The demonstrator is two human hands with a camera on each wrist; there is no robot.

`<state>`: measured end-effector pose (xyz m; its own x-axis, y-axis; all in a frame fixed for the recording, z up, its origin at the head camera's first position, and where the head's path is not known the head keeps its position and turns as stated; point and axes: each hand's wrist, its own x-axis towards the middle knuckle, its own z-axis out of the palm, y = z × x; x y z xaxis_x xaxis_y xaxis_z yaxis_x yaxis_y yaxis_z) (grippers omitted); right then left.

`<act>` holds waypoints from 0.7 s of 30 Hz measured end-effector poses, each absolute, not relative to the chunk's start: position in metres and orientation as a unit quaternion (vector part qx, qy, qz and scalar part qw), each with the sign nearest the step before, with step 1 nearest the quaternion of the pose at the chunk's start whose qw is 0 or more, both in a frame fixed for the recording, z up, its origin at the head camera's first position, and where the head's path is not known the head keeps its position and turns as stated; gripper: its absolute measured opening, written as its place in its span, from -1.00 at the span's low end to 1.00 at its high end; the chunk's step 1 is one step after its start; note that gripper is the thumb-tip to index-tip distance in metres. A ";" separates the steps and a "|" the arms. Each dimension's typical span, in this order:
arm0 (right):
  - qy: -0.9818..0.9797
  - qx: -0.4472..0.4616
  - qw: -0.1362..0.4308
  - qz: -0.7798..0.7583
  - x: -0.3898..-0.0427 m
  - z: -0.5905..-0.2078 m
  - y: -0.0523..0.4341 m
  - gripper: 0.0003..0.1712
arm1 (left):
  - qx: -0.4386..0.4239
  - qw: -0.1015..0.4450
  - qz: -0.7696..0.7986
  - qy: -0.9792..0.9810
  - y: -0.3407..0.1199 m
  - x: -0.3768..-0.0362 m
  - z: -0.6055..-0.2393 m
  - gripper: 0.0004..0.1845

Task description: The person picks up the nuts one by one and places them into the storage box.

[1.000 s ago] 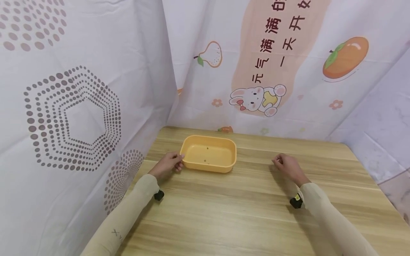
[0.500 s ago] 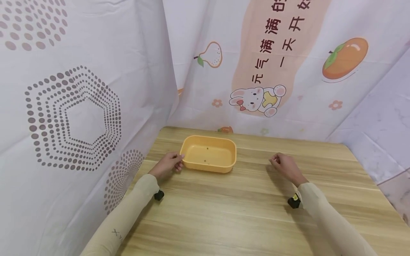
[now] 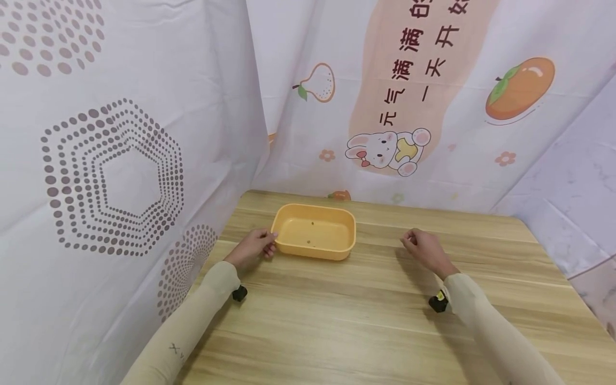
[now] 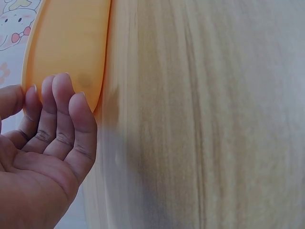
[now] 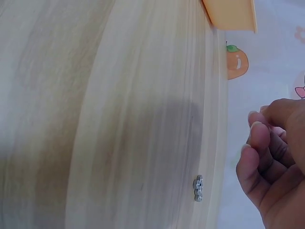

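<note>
My left hand (image 3: 252,249) pinches the left end of a shallow yellow plastic basket (image 3: 315,253), thumb at its rim and fingers below. In the left wrist view, the thumb and forefinger meet near the basket's edge, while the other fingers bend in front of its wall. To the right of the basket, my right hand (image 3: 425,250) hovers over the table with loosely curled fingers. Nothing shows between its thumb and fingers in the right wrist view. Several small silvery metal pieces (image 5: 198,188) lie clustered on the table there; they are hidden in the head view.
The wood-grain table (image 3: 327,326) carries the basket near its back edge. White printed cloth (image 3: 308,139) hangs behind, and a dotted cloth (image 3: 212,133) closes in the left side beside the left arm. A small black device (image 3: 438,302) hangs below the right wrist.
My right hand has drifted slightly left, nearer the basket, keeping its loosely curled shape. The left hand and the basket have stayed in place.
</note>
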<state>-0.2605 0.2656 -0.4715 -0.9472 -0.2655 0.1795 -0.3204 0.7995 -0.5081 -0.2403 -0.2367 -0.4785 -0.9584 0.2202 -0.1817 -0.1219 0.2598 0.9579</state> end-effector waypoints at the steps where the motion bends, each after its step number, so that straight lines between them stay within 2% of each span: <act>1: -0.947 0.154 0.048 0.278 -0.261 -0.471 0.265 -0.76 | 0.030 0.140 0.607 0.781 -0.236 -0.240 -0.478 -0.69; 21: -0.940 0.156 0.033 0.301 -0.264 -0.467 0.250 -0.78 | 0.030 0.143 0.599 0.787 -0.238 -0.239 -0.477 -0.68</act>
<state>-0.2640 0.2503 -0.4672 -0.9495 -0.2728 0.1552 -0.3122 0.7709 -0.5552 -0.2391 -0.2378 -0.4772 -0.9572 0.2193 -0.1887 -0.1236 0.2797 0.9521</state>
